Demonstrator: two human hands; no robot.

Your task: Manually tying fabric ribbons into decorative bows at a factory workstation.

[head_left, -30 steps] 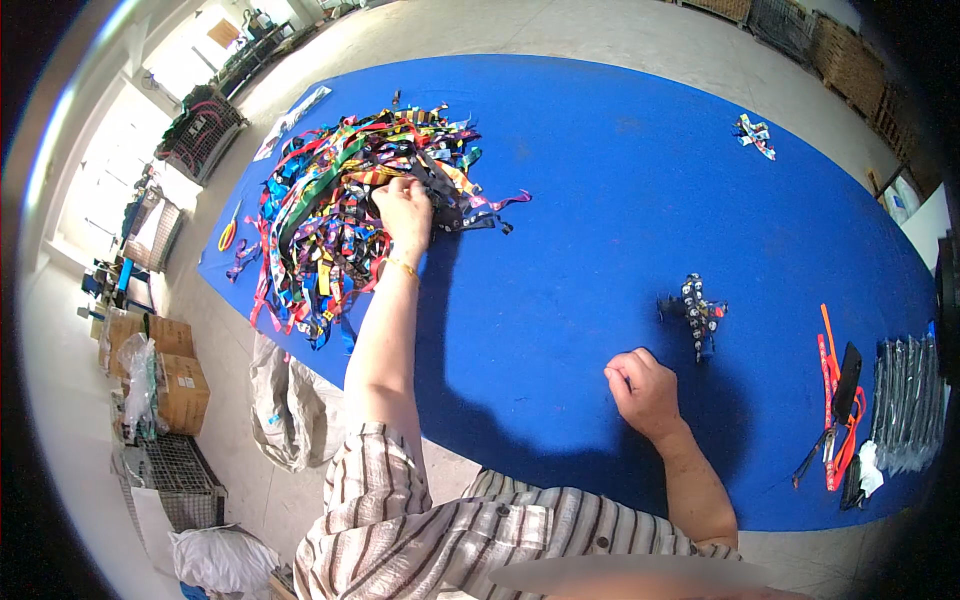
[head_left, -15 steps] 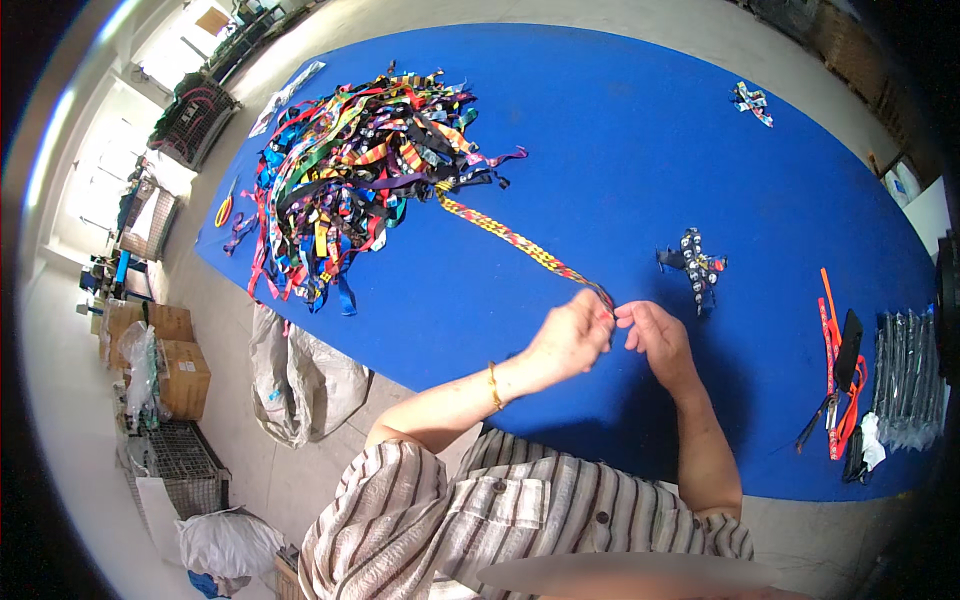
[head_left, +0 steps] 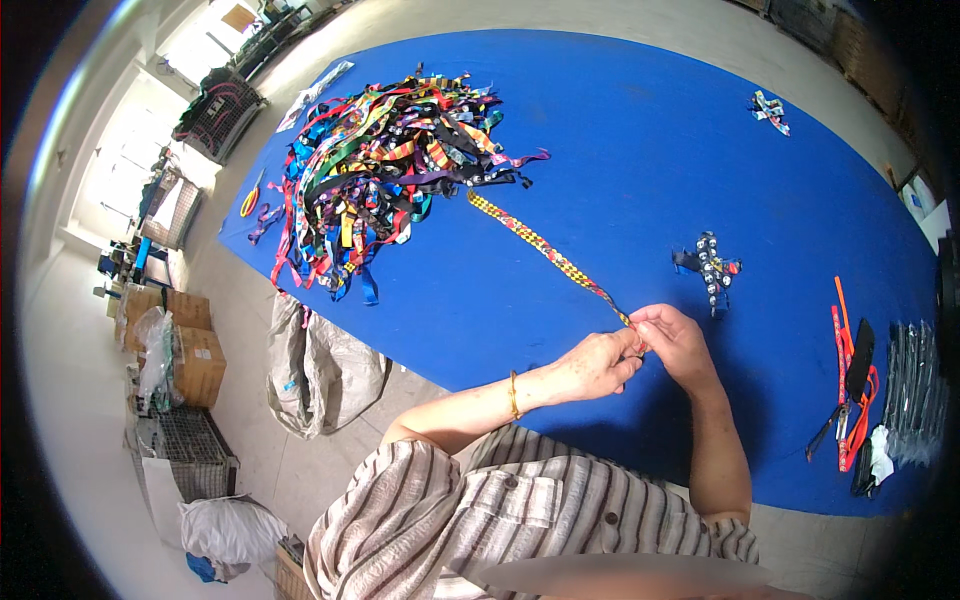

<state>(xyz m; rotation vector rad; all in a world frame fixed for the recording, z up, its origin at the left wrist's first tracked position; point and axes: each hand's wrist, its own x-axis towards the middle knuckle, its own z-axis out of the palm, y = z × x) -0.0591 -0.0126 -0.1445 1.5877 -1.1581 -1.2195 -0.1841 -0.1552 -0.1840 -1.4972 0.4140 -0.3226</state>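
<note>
Pinching: left hand [head_left: 592, 368] and right hand [head_left: 680, 343] together, fingers closed on near end of patterned strap [head_left: 543, 251]
Strap: runs slantwise over blue table [head_left: 610, 130], far end just beside tangled ribbon pile [head_left: 400, 150]

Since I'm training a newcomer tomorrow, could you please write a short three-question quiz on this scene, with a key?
1. True or false: the left hand and right hand meet at one end of the patterned strip.
2. What lies on the table just left of the ribbon pile? (a) a cup (b) yellow-handled scissors (c) a hammer
3. Fill in: the bracelet is worn on the ____ wrist.

Key: 1. True. 2. b. 3. left.
</note>
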